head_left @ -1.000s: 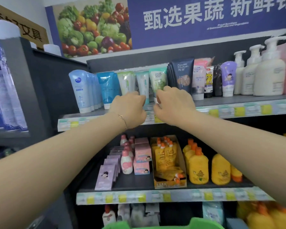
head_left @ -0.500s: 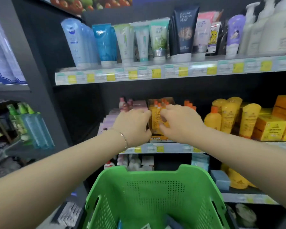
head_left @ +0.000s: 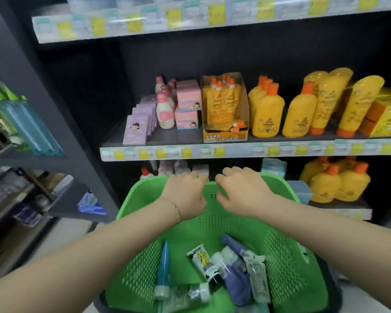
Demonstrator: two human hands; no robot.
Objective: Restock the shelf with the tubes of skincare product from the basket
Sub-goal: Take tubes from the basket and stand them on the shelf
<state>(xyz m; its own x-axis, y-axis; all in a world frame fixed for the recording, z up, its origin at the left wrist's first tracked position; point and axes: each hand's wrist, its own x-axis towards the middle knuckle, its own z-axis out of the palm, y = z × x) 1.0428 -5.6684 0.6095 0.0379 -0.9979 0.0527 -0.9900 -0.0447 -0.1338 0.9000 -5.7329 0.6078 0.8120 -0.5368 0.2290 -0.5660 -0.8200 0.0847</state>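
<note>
1. Green plastic sits right under your hands. Your left hand and right hand hover side by side over the far rim of the basket, fingers loosely curled, each holding nothing.
2. A second ago both were up among the standing tubes on the top shelf. They have since dropped past the middle shelf, still empty.
3. That looks like one placement finished and the next pick starting.
4. Below your hands and nearer to you, the tubes lie loose on the basket floor: a teal tube under your left wrist, a white tube with a yellow cartoon, and a purple tube under your right.
5. Well above your hands, only the top shelf's price-tag edge shows.
</note>
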